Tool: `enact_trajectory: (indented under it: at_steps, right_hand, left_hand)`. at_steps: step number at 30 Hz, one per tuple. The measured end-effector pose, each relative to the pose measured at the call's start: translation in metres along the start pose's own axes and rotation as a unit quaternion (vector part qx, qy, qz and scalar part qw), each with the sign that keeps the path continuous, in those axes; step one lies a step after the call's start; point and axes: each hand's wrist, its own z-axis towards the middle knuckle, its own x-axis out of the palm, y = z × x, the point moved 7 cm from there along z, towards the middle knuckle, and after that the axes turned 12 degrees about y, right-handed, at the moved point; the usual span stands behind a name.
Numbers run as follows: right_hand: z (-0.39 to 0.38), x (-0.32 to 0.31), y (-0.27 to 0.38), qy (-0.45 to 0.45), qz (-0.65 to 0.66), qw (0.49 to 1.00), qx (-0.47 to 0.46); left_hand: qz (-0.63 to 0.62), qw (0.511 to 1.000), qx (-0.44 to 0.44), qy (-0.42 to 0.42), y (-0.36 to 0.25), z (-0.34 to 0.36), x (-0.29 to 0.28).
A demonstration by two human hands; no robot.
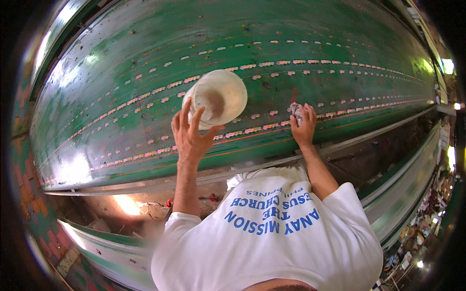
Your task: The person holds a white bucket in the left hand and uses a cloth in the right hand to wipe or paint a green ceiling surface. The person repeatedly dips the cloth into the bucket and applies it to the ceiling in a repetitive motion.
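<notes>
My left hand (190,133) is curved round the near left side of a white plastic bucket (234,92), thumb and fingers against its wall. The bucket's mouth faces up, and a brownish patch shows inside at the bottom. To the right, my right hand (304,125) is closed over a crumpled greyish rag (295,110) on the green surface. Part of the rag is hidden under the fingers. Both hands are over a long, glossy green table (272,29) printed with rows of small pinkish marks.
A metal edge rail (340,144) runs along the table's near side, close to my body. Beyond the gap behind me stands another long green-and-white surface (111,254). Brick-patterned paving (36,189) lies at the left. Cluttered small items (412,242) fill the lower right.
</notes>
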Motion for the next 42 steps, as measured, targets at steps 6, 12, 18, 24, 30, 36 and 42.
enact_trajectory:
  at_steps: [6,12,18,24,30,36,42]
  right_hand:
    - [0.007,0.006,-0.007,-0.001,0.018,1.000,0.003]
    - [0.007,0.004,-0.004,-0.014,0.019,0.999,-0.021]
    - [0.007,-0.002,-0.005,-0.027,0.013,0.997,-0.074]
    - [0.034,-0.015,-0.058,-0.016,0.033,0.996,-0.078]
    - [0.066,-0.068,-0.195,-0.070,0.031,0.997,-0.010]
    - [0.083,-0.117,-0.351,-0.113,0.019,0.992,0.058]
    - [0.089,-0.164,-0.498,-0.139,-0.032,0.976,0.164]
  left_hand:
    - [-0.035,0.999,0.021,0.020,-0.001,0.004,0.006]
    - [-0.043,0.998,0.028,-0.033,-0.018,0.002,0.012]
    - [0.040,0.997,0.054,-0.049,-0.054,0.003,0.015]
    - [0.100,0.992,0.073,0.000,-0.109,0.011,0.035]
    - [0.119,0.992,0.043,0.003,-0.175,0.011,0.060]
    - [0.116,0.992,-0.033,-0.028,-0.222,-0.006,0.084]
    - [0.070,0.975,-0.182,-0.110,-0.219,-0.047,0.091]
